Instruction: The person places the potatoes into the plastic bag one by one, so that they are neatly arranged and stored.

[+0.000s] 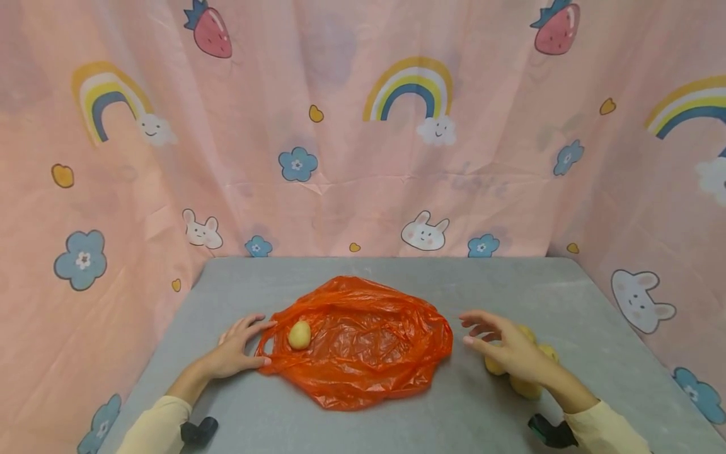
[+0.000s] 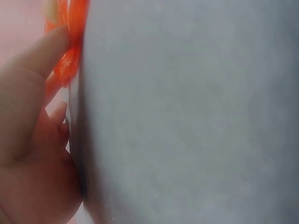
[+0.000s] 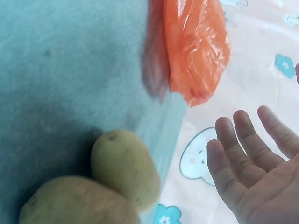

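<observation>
If the unclenched left hand (image 1: 234, 352) tugs the bag (image 1: 363, 343), 1 potato (image 1: 300, 335) on it may roll off, the relaxed right hand (image 1: 508, 345) empty.

Head: high, forward-down over surface (image 1: 499, 284) | L wrist: close, rolled sideways, low along surface | R wrist: close, rolled, past potatoes (image 3: 125, 170) toward printed cloth (image 3: 254, 81) | Shared, all three: orange bag (image 1: 365, 343)

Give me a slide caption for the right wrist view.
An empty right hand near two potatoes and an orange plastic bag on a table.
</observation>
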`<state>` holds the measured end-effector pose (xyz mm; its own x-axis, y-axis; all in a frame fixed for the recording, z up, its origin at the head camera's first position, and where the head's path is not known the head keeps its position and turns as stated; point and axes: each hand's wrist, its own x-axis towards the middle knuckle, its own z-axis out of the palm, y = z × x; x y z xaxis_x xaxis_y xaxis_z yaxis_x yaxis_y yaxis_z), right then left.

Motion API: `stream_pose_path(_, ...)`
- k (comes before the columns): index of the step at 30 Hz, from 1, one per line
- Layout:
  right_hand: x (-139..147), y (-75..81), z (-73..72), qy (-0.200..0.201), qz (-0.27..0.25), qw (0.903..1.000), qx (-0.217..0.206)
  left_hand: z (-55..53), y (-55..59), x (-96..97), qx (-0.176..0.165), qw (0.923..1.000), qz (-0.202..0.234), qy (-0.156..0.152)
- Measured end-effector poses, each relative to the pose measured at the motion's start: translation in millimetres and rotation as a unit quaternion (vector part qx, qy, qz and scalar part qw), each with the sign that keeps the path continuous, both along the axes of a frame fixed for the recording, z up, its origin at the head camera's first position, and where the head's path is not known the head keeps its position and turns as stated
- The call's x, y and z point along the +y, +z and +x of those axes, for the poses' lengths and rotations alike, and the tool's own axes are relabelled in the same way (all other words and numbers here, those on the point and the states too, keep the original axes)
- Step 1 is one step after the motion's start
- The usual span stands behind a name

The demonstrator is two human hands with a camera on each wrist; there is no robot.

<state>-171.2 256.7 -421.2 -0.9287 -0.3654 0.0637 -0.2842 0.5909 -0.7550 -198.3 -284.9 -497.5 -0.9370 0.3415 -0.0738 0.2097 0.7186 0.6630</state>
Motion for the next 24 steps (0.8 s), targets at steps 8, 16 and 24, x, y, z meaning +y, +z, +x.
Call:
stream_pose_path(8, 9, -4.7, 3.1, -0.007, 0.001, 0.9998, 0.019, 1.6, 0.6, -2.6, 0.001, 1.0, -0.001, 0.003)
stream_pose_path(16, 26, -10.4, 5.1, -0.013, 0.004, 0.9999, 0.008, 2.5, -2.5, -3.2, -0.004, 1.0, -0.006, 0.004)
stream_pose_path(24, 39, -18.7, 7.4, -0.047, 0.037, 0.9982, 0.007, 3.2, -1.8, 0.6, 0.025, 0.9997, -0.003, -0.004)
